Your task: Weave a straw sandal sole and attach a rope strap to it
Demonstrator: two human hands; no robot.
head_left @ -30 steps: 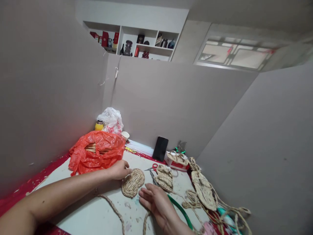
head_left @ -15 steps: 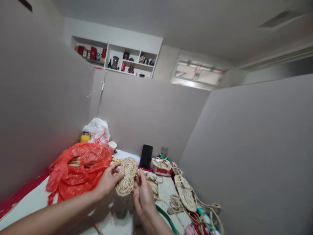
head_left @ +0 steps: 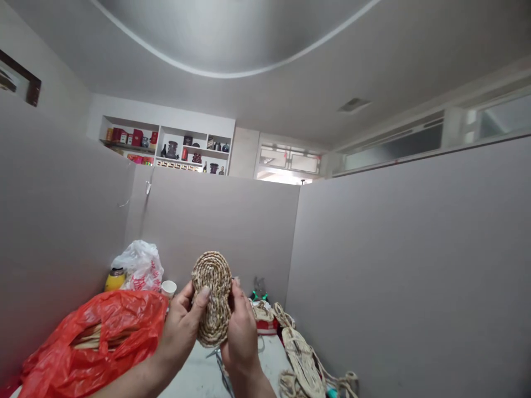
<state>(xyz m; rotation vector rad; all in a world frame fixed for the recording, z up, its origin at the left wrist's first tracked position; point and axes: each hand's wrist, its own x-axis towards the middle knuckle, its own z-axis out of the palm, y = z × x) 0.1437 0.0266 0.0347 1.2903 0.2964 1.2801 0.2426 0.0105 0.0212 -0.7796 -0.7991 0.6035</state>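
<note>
A woven straw shoe sole (head_left: 212, 309), coiled from braided cord and narrowed at the waist, is held upright between both hands in front of me. My left hand (head_left: 185, 320) grips its left edge, with the thumb pressed on the face and the fingers behind. Along the right edge, my right hand (head_left: 241, 331) is closed around the side, its fingertips near the upper right. A small dark tip shows by those fingertips, too small to name. Below the sole, partly hidden by my right hand, scissors (head_left: 222, 367) lie on the white tabletop (head_left: 188, 376).
A red plastic bag (head_left: 124, 309) with straw-coloured material fills the left side. Behind it are a yellow jar (head_left: 115, 280), a white bag (head_left: 141, 262) and a paper cup (head_left: 168, 288). At right lie a rope-strung sole (head_left: 302, 359) and green-handled pliers (head_left: 259, 293). Grey partitions (head_left: 219, 215) surround the table.
My view has tilted up and turned right. The sole is now larger in view and more upright, and my left thumb lies further across its face. Both hands still hold it.
</note>
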